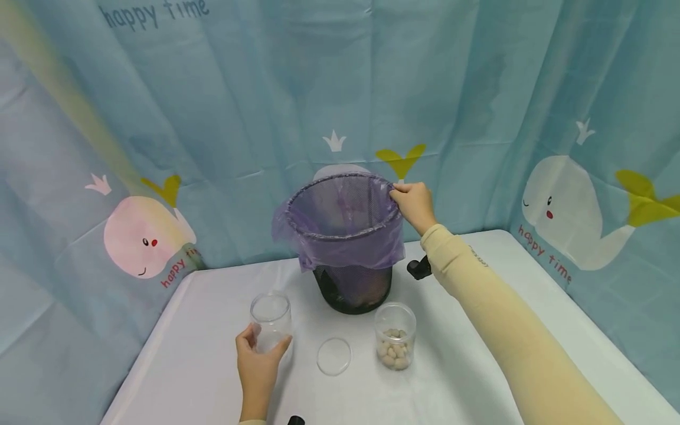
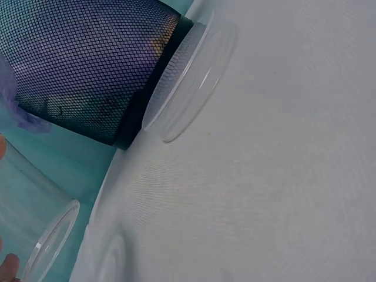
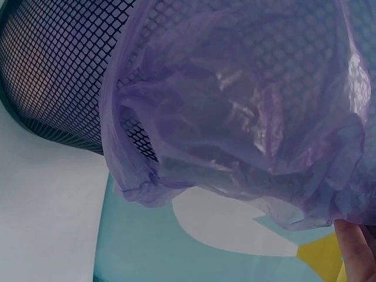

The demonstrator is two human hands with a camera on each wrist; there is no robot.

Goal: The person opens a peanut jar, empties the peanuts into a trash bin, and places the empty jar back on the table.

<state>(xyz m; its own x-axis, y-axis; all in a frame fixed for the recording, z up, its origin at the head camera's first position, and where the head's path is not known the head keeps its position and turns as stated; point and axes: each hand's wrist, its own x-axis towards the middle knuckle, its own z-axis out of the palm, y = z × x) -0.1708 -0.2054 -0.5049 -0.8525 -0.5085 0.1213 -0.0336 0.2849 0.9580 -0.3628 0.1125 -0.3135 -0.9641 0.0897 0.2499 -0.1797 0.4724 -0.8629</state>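
Note:
My left hand (image 1: pixel 259 369) grips a clear plastic jar (image 1: pixel 272 321) from its near side, thumb and fingers on opposite walls. Nothing shows inside that jar, and part of it appears in the left wrist view at the lower left. At the back, my right hand (image 1: pixel 416 205) pinches the right side of the rim of a black mesh trash bin (image 1: pixel 353 289). A thin purple bag (image 1: pixel 350 251) lines the bin and folds out over its rim. In the right wrist view, fingertips (image 3: pixel 352 247) meet the bag's edge.
A clear round lid (image 1: pixel 334 356) lies on the white table (image 1: pixel 180 354) between the jars. Right of it stands a second clear jar (image 1: pixel 395 319), partly filled with pale nut-like pieces (image 1: pixel 393 351). A blue whale-print curtain (image 1: pixel 239 118) hangs behind and beside the table.

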